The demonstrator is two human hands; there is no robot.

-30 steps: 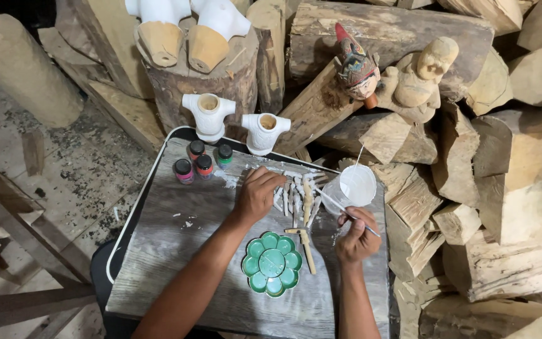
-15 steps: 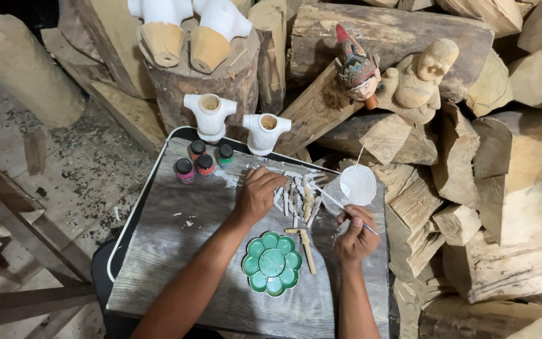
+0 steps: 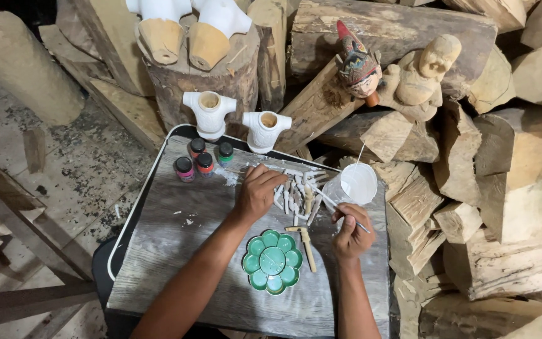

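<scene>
Stacked split logs and wood offcuts surround our weathered grey bench [image 3: 177, 251], which sits on a dark tray.

Near the far edge of the bench lies a cluster of small white-coated wooden pieces [image 3: 297, 194]. Our left hand [image 3: 257, 193] rests on their left side, fingers [image 3: 270, 176] curled down onto them, apparently steadying one. Our right hand [image 3: 350, 232] pinches a thin brush [image 3: 330, 204], its tip reaching into the cluster. We judge that the white coating of these pieces is in hand; the next stroke calls for a steady hold and a light touch on such narrow parts.

An unpainted wooden piece [image 3: 307, 246] lies towards the middle, beside a green flower-shaped palette [image 3: 272, 262] whose wells look empty of paint. At the far right edge a clear cup [image 3: 357, 184] holds white paint and a thin stick. Four small paint jars [image 3: 199, 162] with coloured contents stand at the far left. Beyond the far edge stand two white-painted torsos [image 3: 236, 119], hollow at the neck.
</scene>
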